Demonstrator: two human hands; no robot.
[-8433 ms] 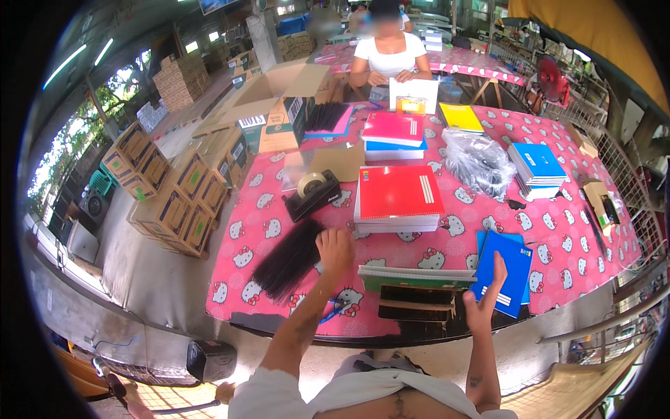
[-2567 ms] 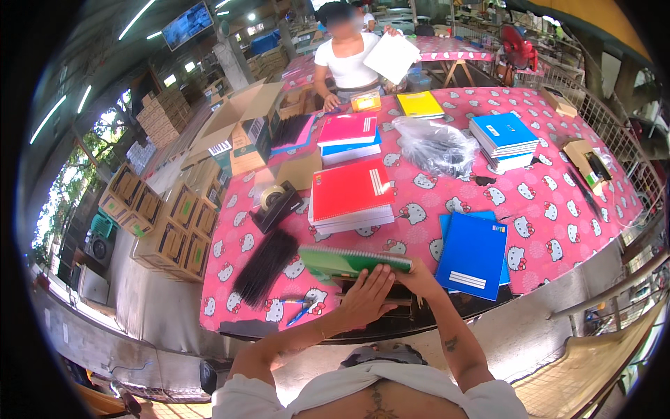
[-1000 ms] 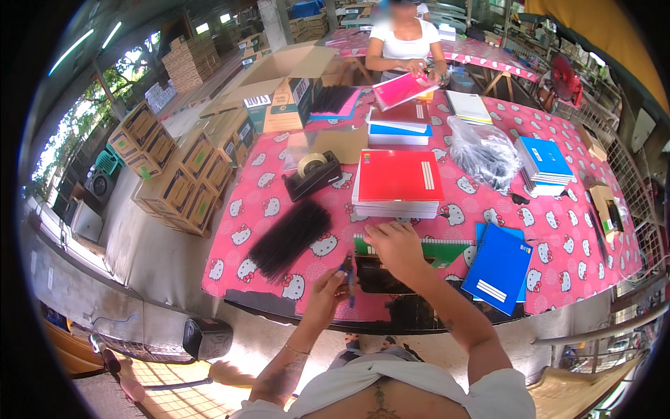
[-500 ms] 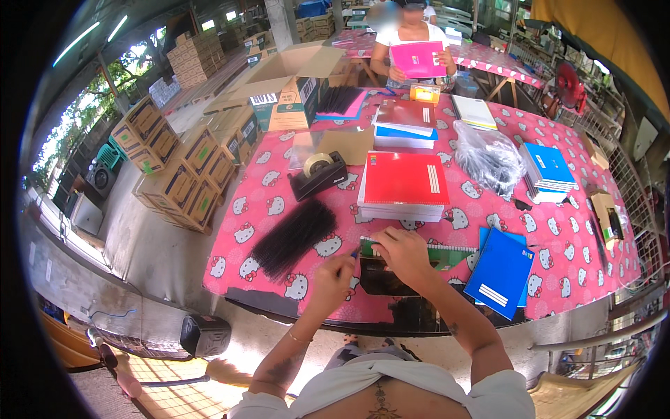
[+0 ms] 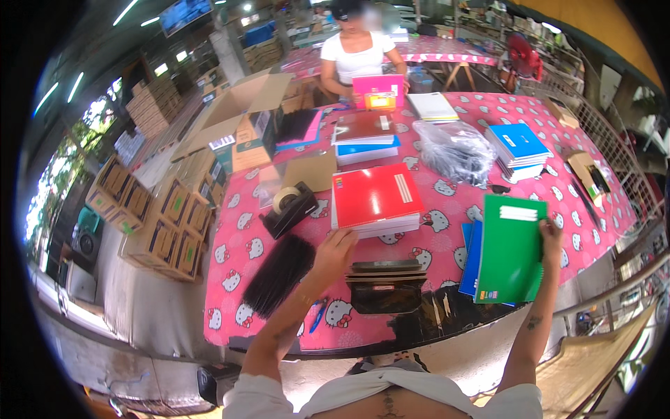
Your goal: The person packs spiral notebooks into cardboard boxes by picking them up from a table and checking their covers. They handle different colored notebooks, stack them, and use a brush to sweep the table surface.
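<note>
My right hand [image 5: 551, 239] grips the right edge of a green spiral notebook [image 5: 511, 244], held over blue notebooks [image 5: 469, 269] at the table's right front. With bent fingers, my left hand [image 5: 338, 246] pinches the near left corner of the red notebook [image 5: 375, 194] on top of a stack. In front of me sits a black stand [image 5: 386, 288] with slotted boards. Blue-handled pliers [image 5: 318, 315] lie near the front edge, beside a bundle of thin black coils [image 5: 279, 274].
A black tape dispenser [image 5: 289, 213] stands left of the red stack. Beyond are brown-covered notebooks [image 5: 363, 128], a clear plastic bag of dark items [image 5: 457, 155], and a blue notebook stack [image 5: 520, 144]. An open carton [image 5: 244, 136] is at far left. Across the table stands a person [image 5: 357, 59] with a pink notebook.
The green notebook has left the black stand and moved right over the blue ones in my right hand. My left hand has let go of the pliers and moved up to the red stack.
</note>
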